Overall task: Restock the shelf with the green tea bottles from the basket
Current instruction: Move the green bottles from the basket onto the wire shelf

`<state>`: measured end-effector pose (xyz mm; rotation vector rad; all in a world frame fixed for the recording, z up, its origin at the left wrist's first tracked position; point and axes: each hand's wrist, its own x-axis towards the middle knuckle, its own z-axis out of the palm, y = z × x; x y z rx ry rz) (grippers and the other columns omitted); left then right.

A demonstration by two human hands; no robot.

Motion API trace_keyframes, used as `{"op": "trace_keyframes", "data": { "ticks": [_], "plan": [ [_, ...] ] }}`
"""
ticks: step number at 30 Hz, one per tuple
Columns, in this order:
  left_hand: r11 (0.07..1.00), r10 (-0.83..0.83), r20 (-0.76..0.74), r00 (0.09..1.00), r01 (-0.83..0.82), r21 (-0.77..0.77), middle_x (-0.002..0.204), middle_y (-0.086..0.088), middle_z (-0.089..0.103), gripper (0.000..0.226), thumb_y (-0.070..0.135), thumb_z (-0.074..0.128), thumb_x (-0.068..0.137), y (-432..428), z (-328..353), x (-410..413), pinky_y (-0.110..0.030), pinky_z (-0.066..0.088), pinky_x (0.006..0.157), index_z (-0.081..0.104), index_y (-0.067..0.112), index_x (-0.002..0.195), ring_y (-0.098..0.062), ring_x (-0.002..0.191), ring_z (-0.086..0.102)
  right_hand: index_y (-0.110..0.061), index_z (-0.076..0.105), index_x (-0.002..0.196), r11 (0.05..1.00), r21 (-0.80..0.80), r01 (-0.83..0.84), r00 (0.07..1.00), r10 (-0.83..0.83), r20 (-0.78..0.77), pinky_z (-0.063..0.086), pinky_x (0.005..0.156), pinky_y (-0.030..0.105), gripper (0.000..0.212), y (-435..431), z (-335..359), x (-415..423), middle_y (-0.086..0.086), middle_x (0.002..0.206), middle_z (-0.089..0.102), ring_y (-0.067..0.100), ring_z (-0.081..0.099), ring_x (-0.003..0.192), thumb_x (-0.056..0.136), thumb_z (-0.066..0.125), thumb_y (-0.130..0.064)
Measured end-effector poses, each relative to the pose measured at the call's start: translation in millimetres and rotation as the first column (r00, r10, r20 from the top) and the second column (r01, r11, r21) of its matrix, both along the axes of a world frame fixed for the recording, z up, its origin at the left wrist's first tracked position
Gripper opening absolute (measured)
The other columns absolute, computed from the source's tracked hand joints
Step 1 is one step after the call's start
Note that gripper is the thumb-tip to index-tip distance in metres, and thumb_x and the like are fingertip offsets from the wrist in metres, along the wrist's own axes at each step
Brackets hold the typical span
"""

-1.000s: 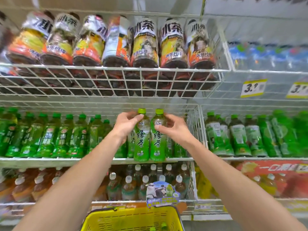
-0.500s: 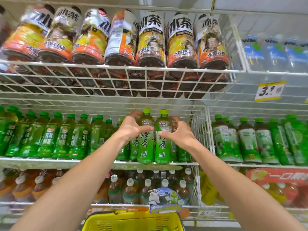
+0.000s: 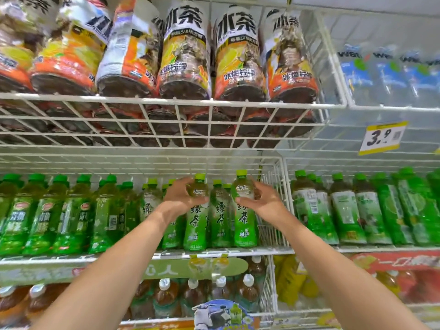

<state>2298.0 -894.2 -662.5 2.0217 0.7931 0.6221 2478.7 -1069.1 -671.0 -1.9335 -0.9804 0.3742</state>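
Observation:
Two green tea bottles stand upright at the front of the middle shelf (image 3: pixel 238 251). My left hand (image 3: pixel 182 197) grips the shoulder of the left green tea bottle (image 3: pixel 197 225). My right hand (image 3: pixel 264 201) wraps the shoulder of the right green tea bottle (image 3: pixel 245 222). A third green tea bottle (image 3: pixel 220 217) shows between them, further back. The basket is out of view.
A white wire divider (image 3: pixel 273 194) walls the compartment on the right. Rows of other green bottles (image 3: pixel 59 215) stand left, more (image 3: pixel 357 210) right. Large iced tea bottles (image 3: pixel 185 55) sit on the wire rack above. Brown tea bottles (image 3: pixel 192 296) fill the shelf below. A price tag (image 3: pixel 382 137) hangs right.
The two bottles have moved apart and deeper onto the shelf, a third now showing between them. The view has tilted up, and the yellow basket has dropped out of sight.

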Motion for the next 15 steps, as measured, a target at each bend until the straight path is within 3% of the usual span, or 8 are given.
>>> {"op": "trace_keyframes", "data": {
  "ticks": [3,7,10,13,15],
  "plan": [
    [0.999,0.032,-0.054,0.998,-0.032,-0.007,0.102,0.014,0.059,0.052,0.024,0.088,0.076,12.2,-14.2,4.7,-0.025,0.042,0.093,0.061,0.02,0.121,-0.015,0.101,0.056,-0.018,0.042,0.152,0.998,-0.06,0.028,0.999,-0.026,0.029,0.031,0.105,0.021,0.085,6.4,-8.0,13.2,0.003,0.154,0.046,0.023,0.044,0.14,0.081,0.083,-0.04],
    [0.998,0.044,-0.141,0.989,-0.038,0.049,0.126,0.003,0.058,0.075,0.038,0.088,0.075,30.2,-25.7,12.5,-0.029,0.045,0.094,0.052,0.017,0.137,-0.021,0.114,0.056,-0.018,0.043,0.151,0.991,-0.115,0.066,0.998,-0.066,0.001,0.034,0.111,0.028,0.083,15.8,-21.1,22.5,0.0,0.148,0.051,0.024,0.046,0.139,0.082,0.081,-0.043],
    [0.992,0.049,-0.219,0.975,-0.023,0.122,0.122,0.002,0.059,0.067,0.035,0.084,0.081,33.9,-26.5,23.6,-0.023,0.042,0.082,0.053,0.011,0.135,-0.018,0.104,0.057,-0.016,0.048,0.146,0.989,-0.141,0.053,0.998,-0.056,-0.02,0.034,0.106,0.025,0.076,26.3,-30.2,24.4,0.001,0.143,0.055,0.023,0.048,0.136,0.083,0.081,-0.041],
    [0.981,0.064,-0.293,0.954,-0.005,0.196,0.11,-0.001,0.068,0.047,0.034,0.083,0.081,40.1,-26.6,32.8,-0.025,0.046,0.073,0.065,0.008,0.115,-0.016,0.091,0.062,-0.017,0.045,0.148,0.989,-0.146,0.028,0.999,-0.03,-0.014,0.036,0.113,0.034,0.089,35.2,-36.5,24.2,-0.001,0.148,0.052,0.023,0.047,0.138,0.076,0.081,-0.057],
    [0.975,0.078,-0.335,0.939,-0.001,0.222,0.103,-0.005,0.069,0.045,0.041,0.083,0.078,46.2,-28.3,35.1,-0.028,0.049,0.07,0.066,0.01,0.107,-0.019,0.089,0.065,-0.018,0.044,0.149,0.989,-0.148,0.018,0.999,-0.022,-0.024,0.035,0.111,0.032,0.091,37.1,-38.4,25.8,-0.001,0.149,0.051,0.023,0.048,0.137,0.076,0.081,-0.057]
  ]
}}
